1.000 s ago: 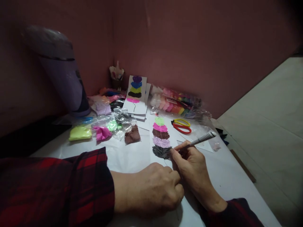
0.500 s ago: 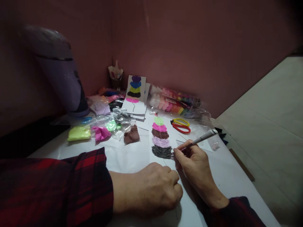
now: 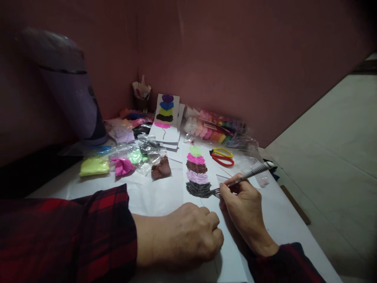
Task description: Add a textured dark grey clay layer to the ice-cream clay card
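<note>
My right hand [image 3: 243,210] is closed around a fork [image 3: 250,173] with a striped handle, held like a pen. The fork's tines touch the right side of a dark grey clay piece [image 3: 196,189] with a grooved surface. Above that piece, lilac, brown, pink and light green clay pieces [image 3: 195,151] form a column on a white sheet [image 3: 232,251]. A thin line is drawn below the column. My left hand [image 3: 185,236] rests as a fist on the sheet, below the clay. Its fingertips are turned under, so anything inside is hidden.
Bags of yellow clay [image 3: 94,166], pink clay [image 3: 123,167] and brown clay [image 3: 161,168] lie at the left. A card with a similar coloured column [image 3: 165,118] leans at the back. Scissors [image 3: 223,158] and packs of clay [image 3: 206,127] lie behind my right hand.
The fork's tines now show more clearly, lying on the right side of the dark grey clay. My fingers have drawn slightly right, away from the clay. The whole view has shifted a little.
</note>
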Demonstrator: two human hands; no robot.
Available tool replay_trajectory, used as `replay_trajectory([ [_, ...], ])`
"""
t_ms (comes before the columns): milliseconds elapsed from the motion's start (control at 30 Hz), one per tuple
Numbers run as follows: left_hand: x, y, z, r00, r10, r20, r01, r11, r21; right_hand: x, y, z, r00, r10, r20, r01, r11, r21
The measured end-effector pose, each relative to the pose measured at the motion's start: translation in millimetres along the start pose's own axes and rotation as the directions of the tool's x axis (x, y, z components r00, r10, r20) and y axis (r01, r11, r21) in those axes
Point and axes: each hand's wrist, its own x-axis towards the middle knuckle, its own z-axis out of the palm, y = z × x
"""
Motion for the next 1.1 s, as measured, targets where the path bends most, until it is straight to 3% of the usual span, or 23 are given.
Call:
replay_trajectory([
  [167,-1,0,1.4,1.0,0.001,-0.004,-0.001,1.0,-0.014,-2,-11,-2,0.991,0.028,-0.129,-0.005,0.985,0.173],
  [333,-1,-1,1.7,1.0,0.0,0.002,0.0,1.0,-0.008,-3,-7,1,0.999,0.053,0.006,-0.053,0.955,0.291],
  [533,1,-1,0.8,1.0,0.004,0.014,-0.004,1.0,-0.003,-4,2,7,0.993,0.034,0.109,-0.062,0.963,0.263],
  [800,0,-1,3.6,1.0,0.003,0.003,-0.003,1.0,-0.008,-1,0,8,0.993,0.005,0.119,-0.025,0.986,0.163],
  [1100,-1,-2,8.9,0.998,0.006,-0.067,-0.007,1.0,-0.007,3,-10,2,0.988,0.09,0.129,-0.107,0.985,0.137],
])
